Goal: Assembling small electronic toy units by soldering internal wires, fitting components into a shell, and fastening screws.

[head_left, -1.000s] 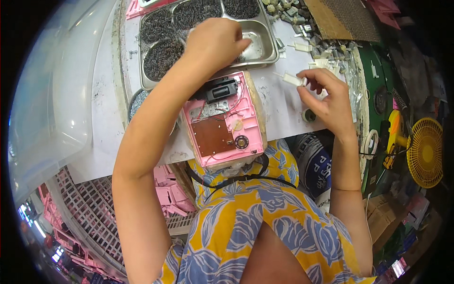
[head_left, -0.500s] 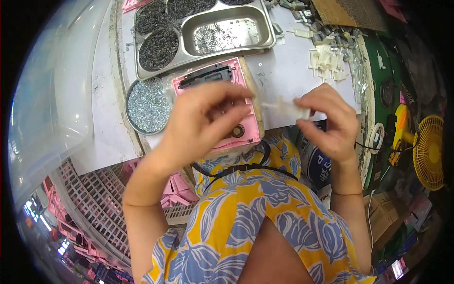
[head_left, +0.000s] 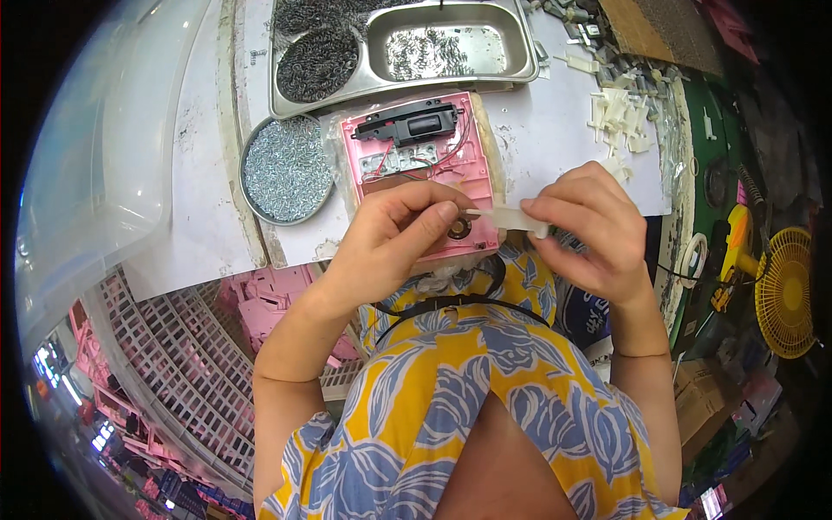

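Note:
My right hand (head_left: 594,232) pinches a translucent white plastic piece (head_left: 513,218) with a thin stem pointing left. My left hand (head_left: 394,238) has its thumb and forefinger pressed together at the tip of that stem. Whatever lies between those left fingertips is too small to make out. Both hands are over the near part of an open pink plastic housing (head_left: 472,169). Inside the housing sit a black oblong part (head_left: 425,126), thin red wires and a small round part (head_left: 460,228), while my left hand covers some of its lower left.
Beyond the housing stands a metal tray (head_left: 524,65) with small dark coiled parts. A round dish (head_left: 249,186) of tiny silvery pieces is to its left. White plastic pieces (head_left: 620,117) are heaped at the far right. A yellow fan (head_left: 786,290) stands right; a lattice basket (head_left: 165,355) lower left.
My hands have come together, so the white piece's stem now meets my left fingertips. My left hand has lowered, uncovering more of the housing. The whole view has shifted slightly.

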The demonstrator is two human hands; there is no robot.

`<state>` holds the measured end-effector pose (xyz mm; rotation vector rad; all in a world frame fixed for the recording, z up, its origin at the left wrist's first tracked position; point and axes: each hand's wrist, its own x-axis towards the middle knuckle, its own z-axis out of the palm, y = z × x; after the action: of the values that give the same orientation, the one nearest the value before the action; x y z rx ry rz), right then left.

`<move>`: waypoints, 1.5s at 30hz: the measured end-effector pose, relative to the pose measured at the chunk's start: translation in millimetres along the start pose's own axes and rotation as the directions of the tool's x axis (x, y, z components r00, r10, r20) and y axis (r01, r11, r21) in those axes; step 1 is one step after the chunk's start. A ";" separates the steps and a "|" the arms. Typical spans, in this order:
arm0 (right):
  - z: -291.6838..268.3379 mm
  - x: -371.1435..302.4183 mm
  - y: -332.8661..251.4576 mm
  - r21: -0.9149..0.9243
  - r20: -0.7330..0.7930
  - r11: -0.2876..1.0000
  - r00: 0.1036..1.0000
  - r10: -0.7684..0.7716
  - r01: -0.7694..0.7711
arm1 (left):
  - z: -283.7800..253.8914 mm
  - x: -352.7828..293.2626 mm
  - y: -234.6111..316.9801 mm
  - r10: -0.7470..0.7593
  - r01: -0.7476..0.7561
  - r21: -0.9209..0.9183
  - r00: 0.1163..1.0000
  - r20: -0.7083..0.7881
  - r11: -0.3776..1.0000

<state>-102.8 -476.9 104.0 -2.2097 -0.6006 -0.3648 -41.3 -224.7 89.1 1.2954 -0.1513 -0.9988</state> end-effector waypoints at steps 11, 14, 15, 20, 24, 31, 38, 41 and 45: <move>-1.1 -39.1 23.6 0.365 -0.151 0.887 0.922 0.358 -0.284 | 2.5 18.7 2.9 0.421 -0.126 0.966 0.907 0.021 0.224; -0.4 -41.5 23.8 0.338 -0.149 0.892 0.919 0.366 -0.301 | 7.4 29.1 -3.8 0.421 -0.089 0.993 0.906 0.050 0.073; -1.9 -40.3 23.3 0.320 -0.142 0.899 0.924 0.356 -0.297 | 7.0 30.9 -5.8 0.417 -0.093 0.994 0.907 0.065 0.047; 3.1 -32.4 23.1 0.185 -0.101 0.928 0.933 0.345 -0.323 | -1.7 16.9 -15.5 0.539 -0.316 0.918 0.830 0.143 0.242; 22.9 -11.0 27.7 -0.013 -0.021 0.981 0.981 0.193 -0.193 | -10.6 2.6 -38.2 0.664 -0.421 0.857 0.736 0.131 0.298; 31.4 10.2 27.8 -0.142 0.126 0.989 0.991 0.053 -0.035 | -13.4 1.9 -42.4 0.667 -0.447 0.828 0.735 0.125 0.337; 38.5 14.1 33.9 -0.076 0.111 0.997 0.994 0.009 -0.001 | -14.1 1.3 -44.2 0.660 -0.433 0.822 0.745 0.096 0.370; 45.2 8.0 46.1 0.038 0.052 0.999 0.999 -0.009 0.007 | -13.7 3.5 -46.7 0.675 -0.450 0.799 0.734 0.076 0.399; 55.6 7.6 42.8 -0.007 0.107 0.999 0.994 -0.033 0.034 | -13.3 10.9 -44.5 0.708 -0.489 0.805 0.695 0.127 0.336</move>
<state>-70.2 -456.2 44.9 -2.2400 -0.6957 -0.2684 -50.3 -219.7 42.5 1.9545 -0.9332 -0.0145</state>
